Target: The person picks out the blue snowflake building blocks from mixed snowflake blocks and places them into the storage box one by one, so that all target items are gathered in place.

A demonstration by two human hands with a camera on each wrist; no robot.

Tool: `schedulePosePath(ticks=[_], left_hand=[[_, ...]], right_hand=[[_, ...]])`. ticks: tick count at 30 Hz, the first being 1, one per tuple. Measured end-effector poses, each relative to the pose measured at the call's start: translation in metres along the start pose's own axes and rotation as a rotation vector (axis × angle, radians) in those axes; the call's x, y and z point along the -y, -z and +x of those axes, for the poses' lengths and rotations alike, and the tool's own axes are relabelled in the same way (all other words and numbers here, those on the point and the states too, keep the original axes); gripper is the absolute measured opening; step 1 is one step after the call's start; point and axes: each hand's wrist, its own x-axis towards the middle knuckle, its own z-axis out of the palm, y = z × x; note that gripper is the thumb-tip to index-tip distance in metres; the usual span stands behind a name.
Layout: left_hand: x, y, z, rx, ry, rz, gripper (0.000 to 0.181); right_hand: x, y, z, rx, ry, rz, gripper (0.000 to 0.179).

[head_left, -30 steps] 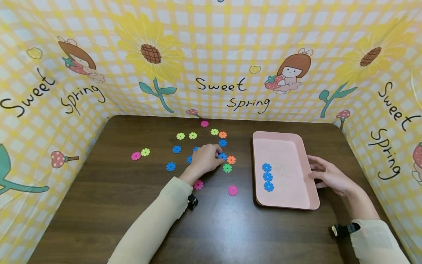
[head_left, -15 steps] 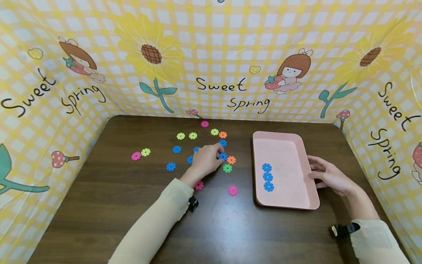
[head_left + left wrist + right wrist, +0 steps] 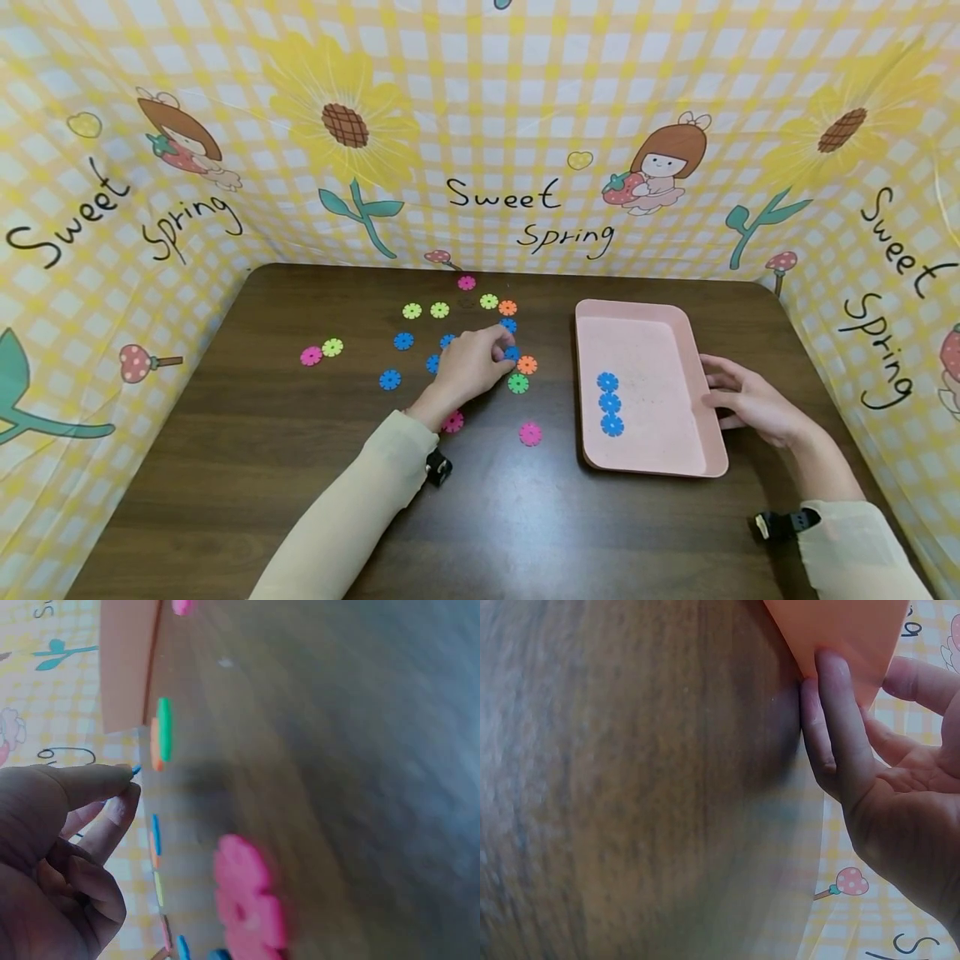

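In the head view my left hand [image 3: 472,362] pinches a blue notched plastic disc [image 3: 512,353] between thumb and forefinger; in the left wrist view only a blue edge [image 3: 136,770] of it shows at the fingertips. An orange disc [image 3: 527,365] and a green disc [image 3: 518,383] lie just to the right. Other blue discs [image 3: 403,341] lie left of the hand, some partly hidden by it. My right hand [image 3: 757,404] touches the right side of a pink tray [image 3: 652,462], its fingers extended along the outer wall [image 3: 855,637]. Several blue discs [image 3: 610,403] lie in a column inside the tray.
Yellow-green discs [image 3: 439,310] and a pink disc [image 3: 467,283] lie toward the table's back edge. Another pink disc [image 3: 530,434] is in front, and a pink one [image 3: 311,356] sits at the left. A checked cloth [image 3: 480,108] encloses the brown table [image 3: 480,533].
The blue disc at my left fingertips has shifted slightly right and is now more covered by the fingers. My right hand and the tray have stayed in place.
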Motion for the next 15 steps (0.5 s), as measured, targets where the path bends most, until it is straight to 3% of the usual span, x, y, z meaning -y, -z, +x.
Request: schedulePosePath(ticks=[5,15], left_hand=[[-0.01,0.002,0.002,-0.008,-0.018,-0.111,0.024],[-0.035,-0.001,0.01,0.038,-0.017,-0.355,0.022]], right_hand=[[0.0,0.0,0.0,-0.001,0.0,0.008,0.077],[0.0,0.0,-0.001,-0.003,0.0,0.014,0.077]])
